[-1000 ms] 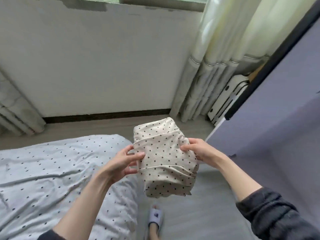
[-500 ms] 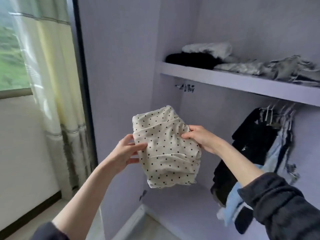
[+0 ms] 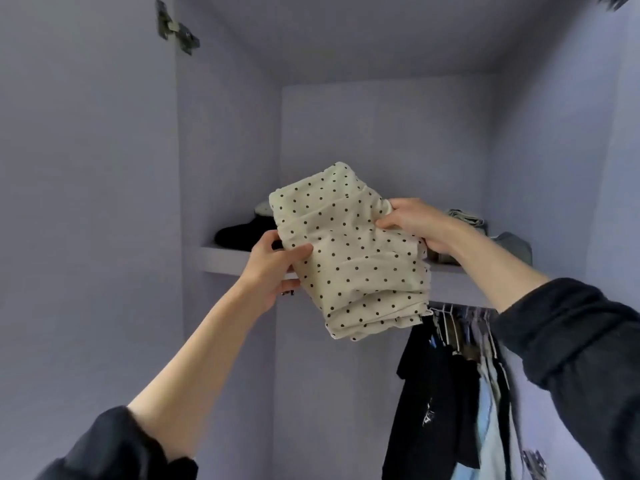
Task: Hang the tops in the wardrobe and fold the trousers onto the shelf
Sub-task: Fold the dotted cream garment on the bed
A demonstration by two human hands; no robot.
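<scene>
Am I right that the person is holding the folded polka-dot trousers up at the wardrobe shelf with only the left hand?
Not quite: the head view shows both hands holding the folded polka-dot trousers. The left hand grips the left edge and the right hand grips the right edge, in front of the wardrobe shelf.

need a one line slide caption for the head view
Both hands, left hand and right hand, hold folded polka-dot trousers up at the wardrobe shelf, above hanging tops.
</scene>
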